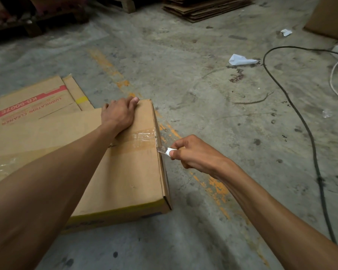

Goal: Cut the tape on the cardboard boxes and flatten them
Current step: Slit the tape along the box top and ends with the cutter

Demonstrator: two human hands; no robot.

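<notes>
Head view: we caught the tape-cutting step under way on the cardboard box (123, 168), which lay on the concrete floor (203, 94) in the lower-left half of the frame. The left hand (118, 114) pressed flat and open on the box top, fingers over its far edge at about 12 o'clock from the tape (142, 136), holding nothing but steadying the box. The right hand (191, 152) was closed around a small cutter (167, 151); only its white tip and short blade showed past the fingers. The blade met the tape at the box's right-hand edge, at roughly 9 o'clock from the right grip and just beside it.

We judged that the strip across the top remained largely uncut, so the next move called for drawing the blade along the seam toward 9 o'clock, with the left hand kept clear of the blade's path. Flattening was not yet begun on this box. A flattened carton (33, 106) lay beneath it at 10 o'clock, and a stack of flattened cardboard (207, 8) sat well apart at 1 o'clock.
</notes>
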